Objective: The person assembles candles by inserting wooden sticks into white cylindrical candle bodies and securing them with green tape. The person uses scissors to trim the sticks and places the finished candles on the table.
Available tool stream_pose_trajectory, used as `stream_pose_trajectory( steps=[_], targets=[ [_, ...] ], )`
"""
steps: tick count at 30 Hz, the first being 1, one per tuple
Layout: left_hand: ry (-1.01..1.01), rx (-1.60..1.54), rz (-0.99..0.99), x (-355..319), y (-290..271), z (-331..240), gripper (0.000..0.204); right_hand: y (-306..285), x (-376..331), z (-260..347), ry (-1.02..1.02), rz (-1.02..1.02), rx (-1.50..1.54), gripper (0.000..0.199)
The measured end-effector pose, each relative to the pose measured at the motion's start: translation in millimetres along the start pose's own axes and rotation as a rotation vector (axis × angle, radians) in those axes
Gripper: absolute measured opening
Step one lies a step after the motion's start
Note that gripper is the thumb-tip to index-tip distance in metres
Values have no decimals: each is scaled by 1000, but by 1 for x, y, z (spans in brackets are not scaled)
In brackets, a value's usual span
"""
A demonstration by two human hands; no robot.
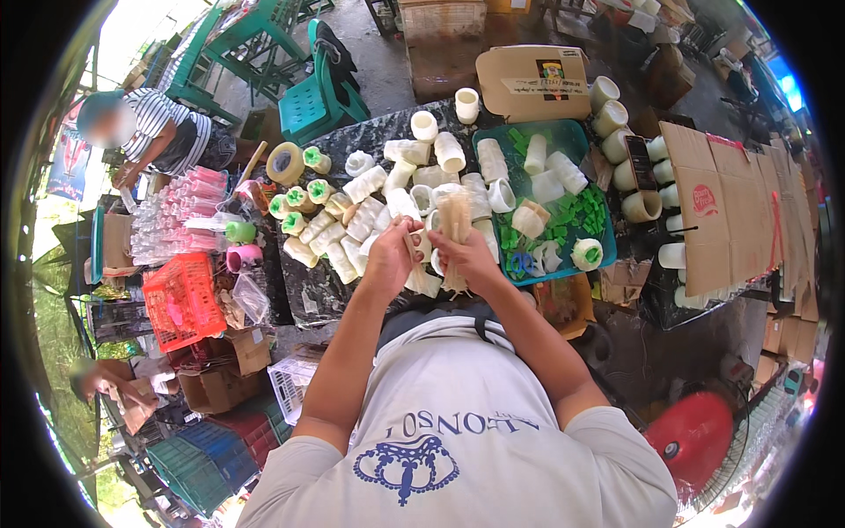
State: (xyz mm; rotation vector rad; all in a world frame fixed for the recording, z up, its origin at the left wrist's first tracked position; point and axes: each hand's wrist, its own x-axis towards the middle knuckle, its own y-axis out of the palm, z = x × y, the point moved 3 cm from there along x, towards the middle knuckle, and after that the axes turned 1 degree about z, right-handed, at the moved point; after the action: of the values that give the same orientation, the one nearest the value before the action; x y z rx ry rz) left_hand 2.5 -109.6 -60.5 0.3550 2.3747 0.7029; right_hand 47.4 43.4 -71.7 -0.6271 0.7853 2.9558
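Close in front of my body, both hands meet over a black-topped table (304,286) strewn with white cylindrical cups (363,185). My right hand (473,262) is closed round an upright bundle of thin, pale tan sticks (455,217). Beside it, the fingers of my left hand (392,260) are pinched together; what lies between them, if anything, is too small to tell. A white cylinder (404,206) shows just beyond the left fingertips. To the right, a teal tray (546,132) holds more white pieces, green bits (576,213) and blue-handled scissors (525,263).
Green-filled cups (319,191) and a tape roll (284,164) lie left. Further left are pink-and-clear bottles (180,211) and a red crate (183,302). A phone (641,163) and cardboard (722,211) stand right, a red round fan (691,444) lower right. Another person (172,132) sits far left.
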Motion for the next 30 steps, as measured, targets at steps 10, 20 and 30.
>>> stream_pose_trajectory(
  steps=[10,20,30],
  targets=[
    [49,-313,183,-11,46,8,59,0,0,-4,-126,61,-188,18],
    [202,86,0,-5,31,26,58,-6,6,4,-259,26,-100,18],
    [380,266,19,-3,64,39,74,8,16,-12,-254,-116,-103,39]
  ],
)
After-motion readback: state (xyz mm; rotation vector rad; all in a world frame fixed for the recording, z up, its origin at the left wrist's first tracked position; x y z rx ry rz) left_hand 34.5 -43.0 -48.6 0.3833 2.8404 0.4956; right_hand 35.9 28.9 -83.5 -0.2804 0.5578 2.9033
